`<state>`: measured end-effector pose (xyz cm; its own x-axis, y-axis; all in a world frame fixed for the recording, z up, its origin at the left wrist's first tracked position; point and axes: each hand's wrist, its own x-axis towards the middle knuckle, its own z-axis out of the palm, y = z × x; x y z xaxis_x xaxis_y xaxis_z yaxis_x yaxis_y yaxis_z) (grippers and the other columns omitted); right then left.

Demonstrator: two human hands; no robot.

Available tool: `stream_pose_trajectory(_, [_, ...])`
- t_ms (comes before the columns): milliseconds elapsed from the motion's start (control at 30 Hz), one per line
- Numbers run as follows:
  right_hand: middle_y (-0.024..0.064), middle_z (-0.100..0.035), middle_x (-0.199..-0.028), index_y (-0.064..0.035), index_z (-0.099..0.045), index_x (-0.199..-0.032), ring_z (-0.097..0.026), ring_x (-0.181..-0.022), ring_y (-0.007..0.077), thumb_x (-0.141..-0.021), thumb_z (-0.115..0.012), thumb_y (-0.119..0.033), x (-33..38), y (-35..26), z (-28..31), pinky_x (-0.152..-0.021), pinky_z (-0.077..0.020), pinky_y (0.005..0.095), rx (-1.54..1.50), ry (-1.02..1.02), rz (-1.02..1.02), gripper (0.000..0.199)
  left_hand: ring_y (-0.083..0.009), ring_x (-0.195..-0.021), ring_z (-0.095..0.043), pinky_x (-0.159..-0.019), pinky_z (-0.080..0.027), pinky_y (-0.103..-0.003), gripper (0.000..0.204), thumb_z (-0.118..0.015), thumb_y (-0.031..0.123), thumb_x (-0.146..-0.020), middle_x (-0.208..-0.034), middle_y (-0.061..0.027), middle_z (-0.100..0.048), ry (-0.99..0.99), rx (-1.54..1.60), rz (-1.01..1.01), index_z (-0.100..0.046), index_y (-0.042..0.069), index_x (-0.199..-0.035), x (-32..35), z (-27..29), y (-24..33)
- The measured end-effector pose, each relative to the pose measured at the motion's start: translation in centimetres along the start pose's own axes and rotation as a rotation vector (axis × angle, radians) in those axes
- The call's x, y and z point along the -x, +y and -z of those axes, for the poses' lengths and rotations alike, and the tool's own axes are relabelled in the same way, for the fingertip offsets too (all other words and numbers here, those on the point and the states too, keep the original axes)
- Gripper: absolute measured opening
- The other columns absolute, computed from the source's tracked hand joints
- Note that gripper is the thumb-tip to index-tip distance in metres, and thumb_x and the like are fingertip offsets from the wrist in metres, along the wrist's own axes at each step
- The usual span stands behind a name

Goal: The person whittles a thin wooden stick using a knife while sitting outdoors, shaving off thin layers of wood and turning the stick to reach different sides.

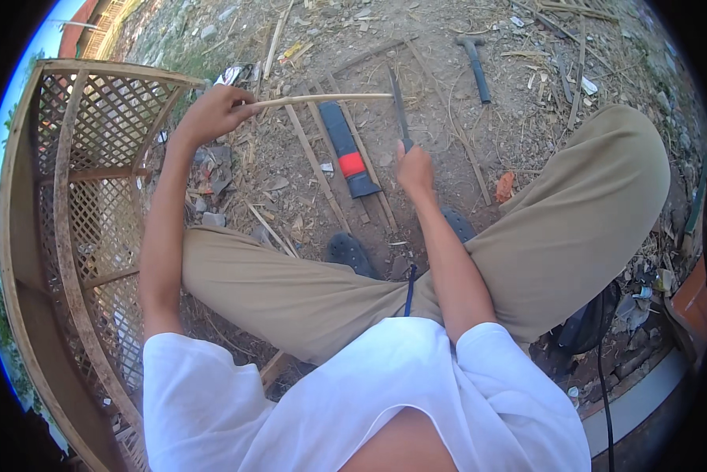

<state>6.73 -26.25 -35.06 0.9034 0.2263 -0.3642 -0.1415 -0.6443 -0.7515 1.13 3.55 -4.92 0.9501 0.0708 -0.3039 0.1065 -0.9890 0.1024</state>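
Head view: the left hand [212,112] is pinching one end of a thin bamboo stick [322,99], whose long axis is running level from that grip rightward. The right hand [414,169] is clamping a knife [398,102], blade pointing away, crossing the stick's far tip. A lattice frame [94,157] is crowding the left grip; open dirt ground [448,118] is lying beyond both.

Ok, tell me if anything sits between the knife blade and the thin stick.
Nothing visible does. The left hand holds the thin stick out level, and the knife blade in the right hand stands up at the stick's free end, apparently touching it.
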Motion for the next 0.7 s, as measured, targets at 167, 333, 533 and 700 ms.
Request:
stream_pose_trajectory(167, [0.0371,-0.069,-0.091,0.0104,-0.070,-0.098,-0.068,-0.092,0.0534,-0.104,-0.056,-0.042,1.4,-3.4,-0.1,-0.081,-0.0539,0.0581,-0.082,-0.020,0.064,0.055,-0.0328,-0.063,-0.063,-0.063,-0.047,-0.043,0.023,-0.074,0.025,-0.089,-0.069,-0.0170,-0.066,0.095,-0.109,-0.012,-0.074,0.003,-0.096,0.6,0.7,0.7])
stream_pose_trajectory(333, [0.0354,-0.067,-0.080,0.0117,-0.067,-0.092,-0.068,-0.083,0.0537,-0.104,-0.056,-0.040,6.6,-12.3,2.2,-0.076,-0.0527,0.0590,-0.302,-0.261,0.295,0.054,-0.0378,-0.063,-0.062,-0.063,-0.048,-0.046,0.021,-0.073,0.021,-0.084,-0.068,-0.0201,-0.064,0.178,-0.153,-0.076,-0.071,0.000,-0.086,0.7,0.2,2.3])
stream_pose_trajectory(533, [0.0316,-0.068,-0.076,0.0094,-0.061,-0.091,-0.069,-0.075,0.0515,-0.103,-0.059,-0.041,10.3,-15.5,1.9,-0.071,-0.0534,0.0585,-0.406,-0.376,0.406,0.051,-0.0399,-0.056,-0.056,-0.063,-0.047,-0.046,0.024,-0.061,0.016,-0.081,-0.064,-0.0255,-0.057,0.188,-0.056,-0.028,-0.069,-0.007,-0.083,1.2,-0.5,3.4])
stream_pose_trajectory(700, [0.0281,-0.067,-0.073,0.0062,-0.057,-0.093,-0.069,-0.074,0.0509,-0.101,-0.062,-0.045,9.9,-13.7,-0.9,-0.063,-0.0544,0.0602,-0.109,-0.191,0.544,0.052,-0.0385,-0.054,-0.057,-0.063,-0.049,-0.044,0.028,-0.062,0.015,-0.081,-0.065,-0.0259,-0.058,0.289,-0.028,-0.080,-0.071,-0.009,-0.091,2.2,-2.1,2.0])
